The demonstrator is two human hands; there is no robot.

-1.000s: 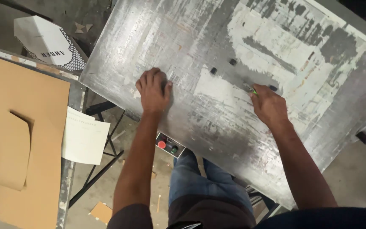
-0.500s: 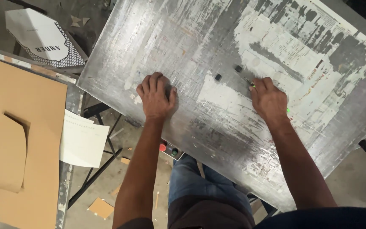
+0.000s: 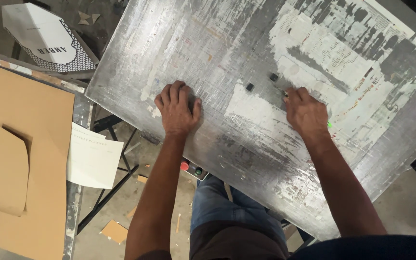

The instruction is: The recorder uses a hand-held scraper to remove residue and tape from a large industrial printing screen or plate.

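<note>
Fingers of the left hand (image 3: pixel 178 108) lie curled and empty on the metal table (image 3: pixel 246 159) near its front edge; the right hand (image 3: pixel 306 113) pinches a small tool (image 3: pixel 284 93) mid-surface, paper residue (image 3: pixel 323 53) largely unscraped.

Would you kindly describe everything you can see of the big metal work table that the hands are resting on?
The metal table is a large flat silvery sheet, set at a slant across the view. Its top is scuffed and streaked, with torn remnants of printed paper stuck over its right part. Two small black blocks sit on it near the middle. The left hand lies knuckles up on bare metal; the right hand rests by the paper patch. A red and a green button show under its near edge.
</note>
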